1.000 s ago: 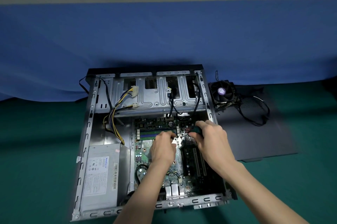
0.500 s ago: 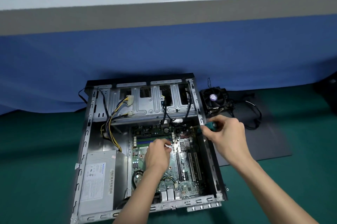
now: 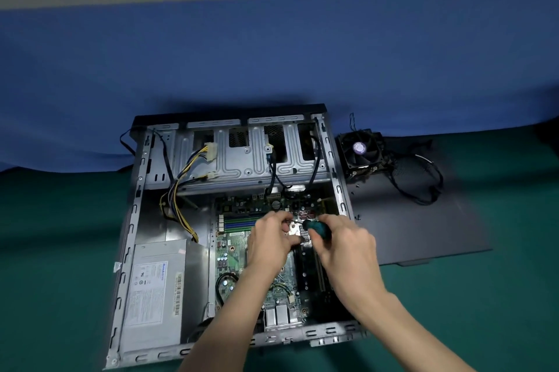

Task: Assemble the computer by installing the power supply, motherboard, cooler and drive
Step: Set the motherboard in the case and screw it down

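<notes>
Fingers: right hand [image 3: 344, 250] grips screwdriver [image 3: 316, 228]; left hand [image 3: 270, 240] curled, hold unclear.
Seated: power supply [image 3: 157, 287], motherboard [image 3: 233, 253] in case [image 3: 133, 220].
Remaining: cooler [image 3: 361, 151], upper right; drive unseen.

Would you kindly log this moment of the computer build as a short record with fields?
case: open, lying flat
power supply: inside case, near-left corner
motherboard: inside case, beside power supply
cooler: outside case, on dark panel to the right
right hand: grips teal screwdriver over motherboard
left hand: fingers curled beside screwdriver tip; contents unclear
</notes>
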Available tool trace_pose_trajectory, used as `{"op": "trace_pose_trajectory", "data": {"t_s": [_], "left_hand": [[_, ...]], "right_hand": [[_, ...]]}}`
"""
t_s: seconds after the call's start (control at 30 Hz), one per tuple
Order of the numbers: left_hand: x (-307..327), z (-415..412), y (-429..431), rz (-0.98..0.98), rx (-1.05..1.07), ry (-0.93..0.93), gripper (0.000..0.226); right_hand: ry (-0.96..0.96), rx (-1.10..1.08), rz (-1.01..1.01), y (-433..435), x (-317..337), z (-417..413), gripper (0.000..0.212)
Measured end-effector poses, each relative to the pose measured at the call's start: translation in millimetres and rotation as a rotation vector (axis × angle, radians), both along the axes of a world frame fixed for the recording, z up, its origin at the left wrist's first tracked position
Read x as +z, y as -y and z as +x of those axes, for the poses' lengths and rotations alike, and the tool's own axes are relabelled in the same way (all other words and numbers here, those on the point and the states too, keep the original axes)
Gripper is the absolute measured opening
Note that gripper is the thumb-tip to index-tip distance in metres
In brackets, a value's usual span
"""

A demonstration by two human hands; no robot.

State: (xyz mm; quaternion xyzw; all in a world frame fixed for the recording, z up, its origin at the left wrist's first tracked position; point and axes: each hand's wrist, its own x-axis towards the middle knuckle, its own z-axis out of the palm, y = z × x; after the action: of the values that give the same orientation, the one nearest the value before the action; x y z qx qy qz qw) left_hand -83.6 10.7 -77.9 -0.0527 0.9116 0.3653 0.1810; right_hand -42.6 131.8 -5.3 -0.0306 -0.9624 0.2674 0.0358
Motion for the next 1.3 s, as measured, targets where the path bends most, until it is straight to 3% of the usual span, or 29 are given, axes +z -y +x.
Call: {"op": "trace_pose_trajectory", "data": {"t_s": [0.17, 0.33, 0.5, 1.3], "left_hand": [[2.0, 10.1, -11.2, -0.049, -0.184, -0.235, 0.043], [0.0, 18.7, -17.5, -0.253, -0.34, -0.101, 0.049], [4.4, 19.7, -20.8, -0.414, -0.462, -0.138, 0.046], [4.5, 18.3, -21.8, -0.442, -0.482, -0.127, 0.043]], "right_hand": [[-0.065, -0.027, 0.013, -2.7, 0.8, 2.5, 0.019], [-0.09, 0.014, 0.061, -0.6, -3.2, 6.2, 0.024], [-0.107, 0.034, 0.074, -1.1, -9.8, 9.5, 0.029], [-0.127, 0.071, 0.128, -0.8, -15.7, 8.9, 0.033]]}}
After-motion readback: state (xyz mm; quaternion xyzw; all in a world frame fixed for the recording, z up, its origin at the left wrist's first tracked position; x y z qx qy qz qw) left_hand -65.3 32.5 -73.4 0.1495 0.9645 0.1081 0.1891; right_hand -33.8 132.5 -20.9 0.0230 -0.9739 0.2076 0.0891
